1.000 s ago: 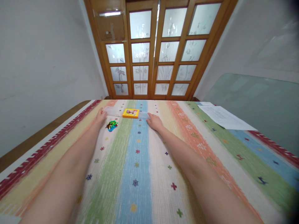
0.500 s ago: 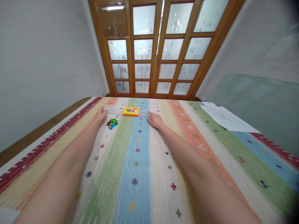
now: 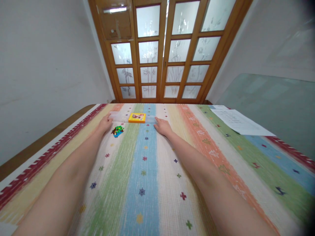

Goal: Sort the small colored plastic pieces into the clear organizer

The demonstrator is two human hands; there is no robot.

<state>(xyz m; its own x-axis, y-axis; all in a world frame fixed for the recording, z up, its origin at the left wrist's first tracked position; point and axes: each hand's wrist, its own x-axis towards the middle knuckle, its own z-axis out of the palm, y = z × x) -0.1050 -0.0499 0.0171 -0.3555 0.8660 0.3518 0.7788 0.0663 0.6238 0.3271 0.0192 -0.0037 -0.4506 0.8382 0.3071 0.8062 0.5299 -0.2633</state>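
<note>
A clear plastic tray point(image 3: 119, 115) lies across the far part of the striped cloth, with a yellow box point(image 3: 137, 117) on its middle. My left hand point(image 3: 105, 123) is at the tray's left end, fingers curled against it. My right hand point(image 3: 162, 126) is at the right end, fingertips on the tray's edge. A small pile of colourful pieces point(image 3: 117, 130) lies on the cloth just right of my left hand, in front of the tray. Both arms stretch far forward over the cloth.
The striped cloth point(image 3: 147, 177) covers a table. A white printed sheet point(image 3: 240, 122) lies at the far right, beside a glass pane point(image 3: 275, 108) leaning on the wall. Wooden doors with frosted glass point(image 3: 159, 52) stand behind the table.
Hands, tray and box stay where they were. Only the view shifts slightly.
</note>
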